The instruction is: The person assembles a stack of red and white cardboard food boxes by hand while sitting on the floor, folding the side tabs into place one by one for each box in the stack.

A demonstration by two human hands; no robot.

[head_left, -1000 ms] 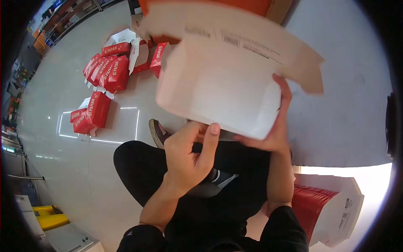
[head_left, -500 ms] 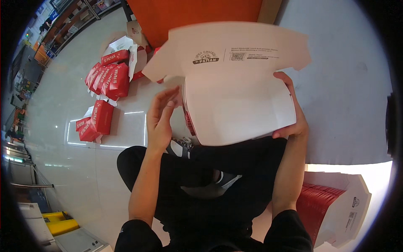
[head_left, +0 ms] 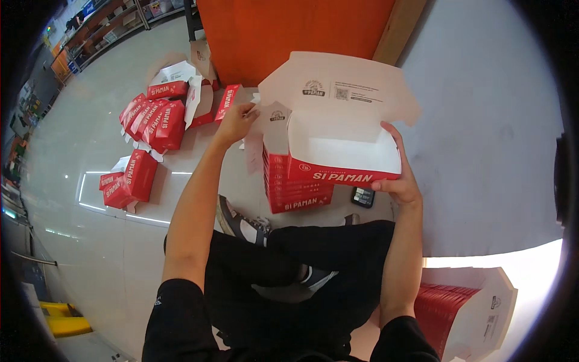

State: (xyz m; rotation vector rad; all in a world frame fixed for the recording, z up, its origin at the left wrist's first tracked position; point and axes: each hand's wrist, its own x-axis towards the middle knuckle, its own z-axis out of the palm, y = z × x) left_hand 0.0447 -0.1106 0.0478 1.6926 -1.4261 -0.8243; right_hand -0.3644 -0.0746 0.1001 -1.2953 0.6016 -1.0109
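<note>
An open red-and-white cardboard food box [head_left: 347, 175] is held up in front of me, its pale lid [head_left: 362, 75] raised at the back. My right hand [head_left: 401, 172] grips its right wall, thumb at the front and fingers up the side. My left hand [head_left: 238, 123] is by the lid's left side, fingers curled closed near a pale flap [head_left: 276, 123]; what they pinch is hard to make out. Beneath the box rises a stack of nested red boxes [head_left: 298, 196], standing on the floor and partly covered by it.
Several folded red boxes [head_left: 163, 123] lie piled on the tiled floor at the left, with two more [head_left: 136, 181] nearer. One red box [head_left: 228, 102] lies beyond my left hand. A dark phone-like object [head_left: 362, 196] rests by the stack. More nested boxes [head_left: 446, 301] stand at lower right.
The box has tilted from showing its white underside or inner face to standing open toward me. My left hand has moved up and its fingers have closed. The stack beneath has come into view.
</note>
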